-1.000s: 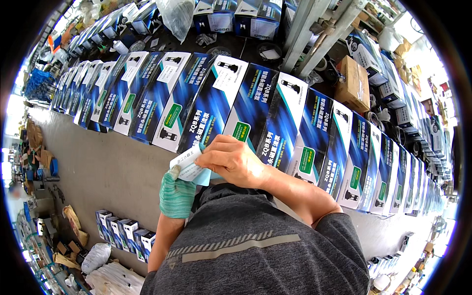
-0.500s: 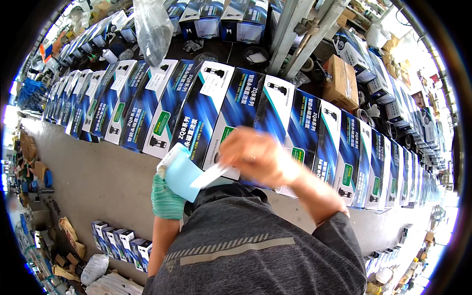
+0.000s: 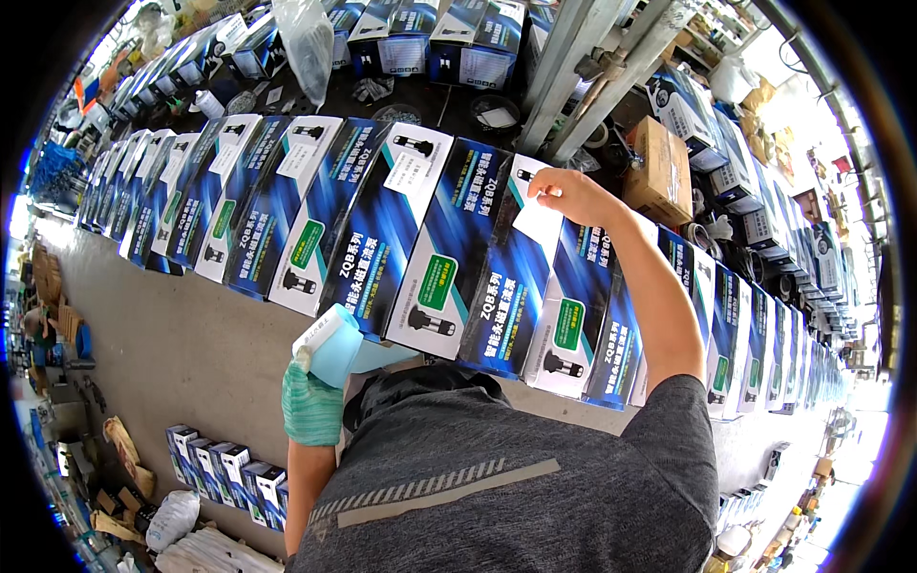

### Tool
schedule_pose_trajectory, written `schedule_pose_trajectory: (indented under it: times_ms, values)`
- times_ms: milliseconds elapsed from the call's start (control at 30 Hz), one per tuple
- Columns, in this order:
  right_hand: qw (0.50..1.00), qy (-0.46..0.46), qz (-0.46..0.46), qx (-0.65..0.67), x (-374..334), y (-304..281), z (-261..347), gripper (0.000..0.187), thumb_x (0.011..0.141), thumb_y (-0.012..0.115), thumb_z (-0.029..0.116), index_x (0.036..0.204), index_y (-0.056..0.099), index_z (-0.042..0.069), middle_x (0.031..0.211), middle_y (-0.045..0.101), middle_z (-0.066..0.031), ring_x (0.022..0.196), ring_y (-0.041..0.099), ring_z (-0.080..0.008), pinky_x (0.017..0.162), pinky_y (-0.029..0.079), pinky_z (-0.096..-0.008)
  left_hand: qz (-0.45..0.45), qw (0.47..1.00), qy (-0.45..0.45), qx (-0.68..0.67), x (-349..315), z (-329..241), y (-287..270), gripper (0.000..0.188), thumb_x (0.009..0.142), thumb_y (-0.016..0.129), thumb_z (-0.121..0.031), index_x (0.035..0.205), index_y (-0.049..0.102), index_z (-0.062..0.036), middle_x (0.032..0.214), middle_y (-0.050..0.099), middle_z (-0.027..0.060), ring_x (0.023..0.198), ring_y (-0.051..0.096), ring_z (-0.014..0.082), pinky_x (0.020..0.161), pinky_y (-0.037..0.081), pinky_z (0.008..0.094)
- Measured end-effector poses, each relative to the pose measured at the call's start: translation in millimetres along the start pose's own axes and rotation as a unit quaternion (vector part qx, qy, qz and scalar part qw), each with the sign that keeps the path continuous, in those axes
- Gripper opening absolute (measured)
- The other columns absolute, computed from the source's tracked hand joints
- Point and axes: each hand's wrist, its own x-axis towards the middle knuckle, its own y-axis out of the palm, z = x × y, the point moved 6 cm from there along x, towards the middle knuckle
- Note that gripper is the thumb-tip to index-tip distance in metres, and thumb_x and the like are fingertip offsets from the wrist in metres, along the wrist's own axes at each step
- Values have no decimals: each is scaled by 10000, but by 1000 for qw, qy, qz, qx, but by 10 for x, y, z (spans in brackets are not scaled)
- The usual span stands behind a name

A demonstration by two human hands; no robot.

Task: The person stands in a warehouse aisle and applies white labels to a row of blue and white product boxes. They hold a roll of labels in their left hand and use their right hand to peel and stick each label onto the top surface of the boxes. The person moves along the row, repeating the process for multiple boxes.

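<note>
My left hand (image 3: 312,401), in a green knitted glove, is closed on a light blue strip of label backing (image 3: 336,351) with a white end. The strip curls, and its tail hangs behind the near edge of the boxes. My bare right hand (image 3: 578,198) pinches a white sticker label (image 3: 541,225) over the upper face of a blue, black and white carton (image 3: 506,296). Whether the label touches the carton I cannot tell. On the carton to its left (image 3: 420,239), a white label (image 3: 409,174) lies flat below a printed pump picture.
The cartons stand side by side in a long curved row. Behind them are metal posts (image 3: 578,81), a brown cardboard box (image 3: 659,172), a hanging clear plastic bag (image 3: 306,48) and more cartons (image 3: 475,43). Small cartons (image 3: 224,473) stand on the floor at lower left.
My right hand has moved from the backing strip, away and to the right, carrying a white label to a carton. My left hand keeps the strip and has shifted slightly left.
</note>
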Motion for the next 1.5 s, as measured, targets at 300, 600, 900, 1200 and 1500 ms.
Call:
schedule_pose_trajectory:
  times_ms: [300, 600, 900, 1200, 1500]
  values:
    - [955, -45, -161, -244, -113, 92, 181, 276, 943, 739, 100, 1217, 706, 92, 1247, 673, -88, 1119, 662, -310, 973, 543, -427, -7, 1000, -8, 27, -66, 36, 97, 704, 961, 715, -418, 1444, 523, 55, 1375, 627, 219, 1256, 638, 353, 1092, 527, 481]
    - [777, 192, -196, 567, -179, 411, -573, 352, 1004, 671, 99, 1337, 620, 1, 1192, 736, -171, 985, 766, -279, 873, 641, -386, 51, 990, 54, 122, -192, -6, 304, 577, 967, 670, -318, 1366, 602, 93, 1260, 706, 190, 1125, 704, 284, 963, 568, 396]
    - [941, -253, -109, 197, -944, 1017, 2365, 385, 953, 779, 115, 1312, 650, 62, 1245, 678, -116, 1069, 696, -211, 796, 600, -326, 213, 954, 140, 159, -616, -36, 562, 546, 1020, 686, -212, 1506, 547, -7, 1612, 468, 156, 1431, 510, 255, 1194, 416, 380]
    - [965, -84, -42, 245, -1592, 1759, 2872, 429, 902, 826, 88, 1315, 710, 106, 962, 664, -53, 757, 577, -141, 708, 510, -295, 201, 939, 210, 186, -1401, 179, 362, 637, 1029, 695, -205, 1566, 443, 28, 1538, 531, 92, 1317, 575, 177, 1104, 465, 321]
    - [974, -159, -52, 151, -2340, 1850, 2871, 268, 895, 793, -12, 1145, 766, 81, 963, 699, -62, 795, 639, -164, 735, 541, -323, 184, 982, 47, 25, -1961, 922, 129, 641, 1018, 688, -324, 1510, 504, 43, 1440, 608, 174, 1296, 604, 246, 1122, 475, 378]
